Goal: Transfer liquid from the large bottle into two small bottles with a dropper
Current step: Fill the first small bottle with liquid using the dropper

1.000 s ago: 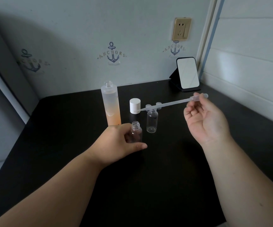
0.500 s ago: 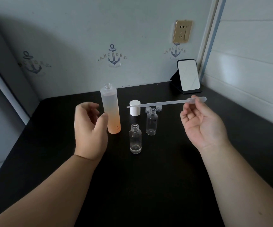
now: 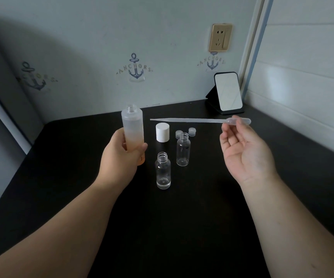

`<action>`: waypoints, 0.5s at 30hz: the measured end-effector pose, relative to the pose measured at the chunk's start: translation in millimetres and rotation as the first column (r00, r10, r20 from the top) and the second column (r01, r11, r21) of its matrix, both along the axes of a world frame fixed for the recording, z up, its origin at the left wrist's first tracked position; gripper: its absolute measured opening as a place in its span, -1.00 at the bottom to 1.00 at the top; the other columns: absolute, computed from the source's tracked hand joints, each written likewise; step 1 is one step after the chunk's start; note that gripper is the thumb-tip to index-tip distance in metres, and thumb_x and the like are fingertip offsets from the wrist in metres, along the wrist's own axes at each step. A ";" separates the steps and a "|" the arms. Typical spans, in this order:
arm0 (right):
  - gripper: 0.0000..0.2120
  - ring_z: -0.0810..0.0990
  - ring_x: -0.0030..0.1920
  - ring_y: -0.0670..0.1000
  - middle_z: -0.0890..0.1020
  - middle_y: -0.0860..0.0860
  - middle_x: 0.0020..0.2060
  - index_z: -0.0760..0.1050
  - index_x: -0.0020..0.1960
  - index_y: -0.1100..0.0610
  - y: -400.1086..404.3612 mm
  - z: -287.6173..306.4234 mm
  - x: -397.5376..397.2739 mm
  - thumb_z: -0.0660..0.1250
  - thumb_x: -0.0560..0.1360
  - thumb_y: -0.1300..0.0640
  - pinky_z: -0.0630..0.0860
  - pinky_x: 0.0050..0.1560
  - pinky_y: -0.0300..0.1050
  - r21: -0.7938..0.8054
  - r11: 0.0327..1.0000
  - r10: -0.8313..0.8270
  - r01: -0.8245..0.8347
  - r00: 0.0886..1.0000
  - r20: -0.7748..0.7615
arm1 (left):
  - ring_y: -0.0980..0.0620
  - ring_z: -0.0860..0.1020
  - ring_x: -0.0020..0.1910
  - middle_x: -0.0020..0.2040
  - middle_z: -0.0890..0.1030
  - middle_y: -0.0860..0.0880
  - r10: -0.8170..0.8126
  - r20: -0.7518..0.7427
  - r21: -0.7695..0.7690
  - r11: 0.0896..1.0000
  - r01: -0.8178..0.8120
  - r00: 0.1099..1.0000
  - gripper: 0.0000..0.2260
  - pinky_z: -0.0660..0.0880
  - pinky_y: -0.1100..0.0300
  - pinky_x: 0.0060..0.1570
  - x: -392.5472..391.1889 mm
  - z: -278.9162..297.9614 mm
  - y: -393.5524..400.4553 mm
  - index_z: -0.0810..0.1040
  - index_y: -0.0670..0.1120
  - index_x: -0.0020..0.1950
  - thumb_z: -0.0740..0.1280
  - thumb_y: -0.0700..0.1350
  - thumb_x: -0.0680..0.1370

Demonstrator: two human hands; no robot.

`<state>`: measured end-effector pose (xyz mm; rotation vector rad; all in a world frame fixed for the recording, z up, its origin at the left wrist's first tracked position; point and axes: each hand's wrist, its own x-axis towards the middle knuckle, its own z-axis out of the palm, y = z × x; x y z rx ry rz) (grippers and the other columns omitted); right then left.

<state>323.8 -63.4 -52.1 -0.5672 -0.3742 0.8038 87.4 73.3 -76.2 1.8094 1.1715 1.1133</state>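
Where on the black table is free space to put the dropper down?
Bare black table lies between the two forearms, in front of the nearer small clear bottle. Another bare patch lies between the right hand and the standing mirror. It is crowded around the white cap and the two small clear caps.

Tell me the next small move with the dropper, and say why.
Probably swing the dropper tip down into the open neck of the large bottle. The left hand already grips that bottle, its white cap is off, and the right hand pinches the dropper's bulb with the stem level, its tip just right of the neck.
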 end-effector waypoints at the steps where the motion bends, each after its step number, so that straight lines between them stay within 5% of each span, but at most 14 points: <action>1: -0.84 0.72 -0.09 -0.02 0.73 0.04 -0.14 0.75 -0.14 0.13 -0.1 0.2 -0.1 0.41 0.55 0.21 0.62 -0.07 -0.19 0.004 1.000 -0.005 0.005 1.000 -0.003 | 0.31 0.56 -0.06 -0.04 0.55 0.34 -0.015 -0.003 0.009 1.000 0.015 1.000 -0.61 0.39 0.34 -0.20 -0.9 2.0 -2.7 0.37 0.39 0.18 0.47 0.05 0.52; 4: -0.82 0.73 -0.10 -0.03 0.73 0.02 -0.15 0.75 -0.16 0.12 -1.5 0.8 0.2 0.40 0.55 0.20 0.61 -0.07 -0.22 0.020 1.000 -0.017 0.017 1.000 -0.007 | 0.44 0.53 -0.09 -0.03 0.53 0.44 -0.058 -0.021 0.055 0.997 0.059 0.998 -0.59 0.42 0.32 -0.25 -3.7 6.9 -9.7 0.36 0.54 -0.03 0.46 0.03 0.52; 10: -0.82 0.72 -0.09 -0.04 0.73 0.00 -0.15 0.75 -0.18 0.09 -4.2 3.9 -0.5 0.40 0.53 0.19 0.61 -0.05 -0.22 0.045 0.999 -0.030 0.029 0.999 0.018 | 0.20 0.57 -0.04 0.00 0.52 0.43 -0.079 -0.085 0.109 0.990 0.089 0.993 -0.53 0.61 -0.01 -0.03 -5.5 10.8 -16.6 0.36 0.60 -0.02 0.46 0.00 0.52; 15: -0.80 0.72 -0.09 -0.04 0.73 0.02 -0.15 0.74 -0.17 0.10 -4.9 4.4 -0.2 0.37 0.56 0.20 0.60 -0.04 -0.23 0.043 0.998 -0.045 0.042 0.997 0.063 | 0.25 0.55 -0.08 0.00 0.53 0.38 -0.090 -0.127 0.165 0.980 0.111 0.988 -0.54 0.57 0.05 -0.08 -6.2 12.2 -16.9 0.37 0.56 -0.02 0.45 -0.04 0.52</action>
